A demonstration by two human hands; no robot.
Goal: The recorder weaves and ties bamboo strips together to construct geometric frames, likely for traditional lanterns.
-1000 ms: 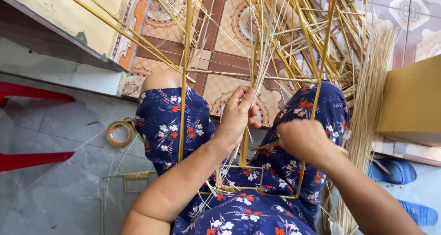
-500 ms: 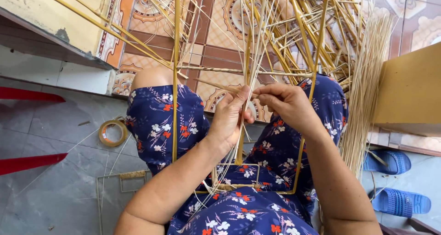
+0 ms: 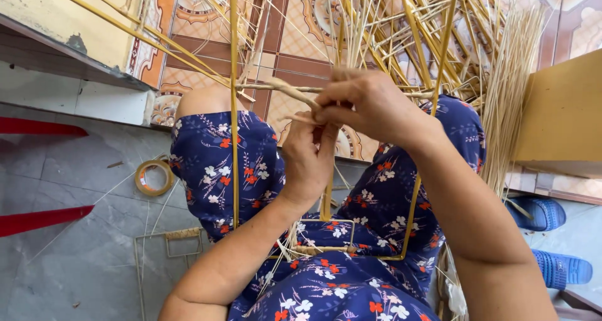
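Straw strand (image 3: 285, 88) pinched by right hand (image 3: 370, 105); left hand (image 3: 307, 158) grip partly hidden, closure unclear.

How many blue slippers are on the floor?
2. One blue slipper lies at the right edge beside the person's knee; the other blue slipper lies just below it, nearer the corner. More may be hidden outside the view.

A roll of tape (image 3: 154, 177) lies on the grey stone floor (image 3: 81, 246), beside a bare wire frame (image 3: 168, 252). Red painted stripes (image 3: 37, 219) cross that floor. Patterned floor tiles (image 3: 295, 39) spread beyond. A yellow box (image 3: 561, 117) stands at one side, with blue slippers (image 3: 545, 213) below it.
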